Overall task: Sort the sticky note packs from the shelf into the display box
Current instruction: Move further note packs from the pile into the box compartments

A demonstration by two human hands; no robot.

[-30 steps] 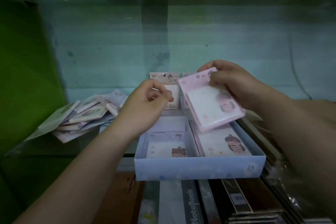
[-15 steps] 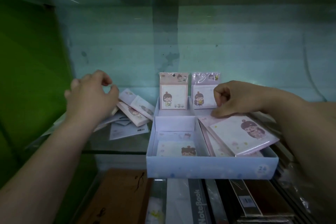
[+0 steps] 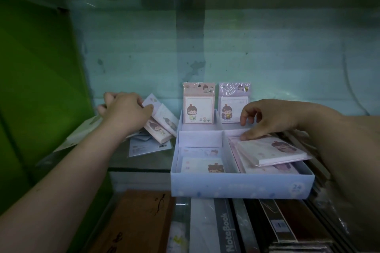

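Note:
A pale blue display box (image 3: 242, 188) sits on the glass shelf, split into compartments. Two packs stand upright at its back: a pink pack (image 3: 198, 107) and a lilac pack (image 3: 233, 104). A pink sticky note pack (image 3: 271, 151) lies tilted over the right compartment, on top of other packs. My right hand (image 3: 267, 119) rests with its fingertips on that pack's far edge. A loose pile of packs (image 3: 160, 125) lies on the shelf left of the box. My left hand (image 3: 125, 112) lies over that pile, fingers curled around packs there.
The glass shelf (image 3: 144, 163) ends just in front of the pile. Below it lie a brown notebook (image 3: 141, 222), a grey "NoteBook" (image 3: 224, 232) and several dark books. A green panel (image 3: 39, 88) stands at the left, a teal wall behind.
My left hand moved from the box leftward onto the loose pile. My right hand lowered the pink pack from the air onto the right compartment and now only touches its edge.

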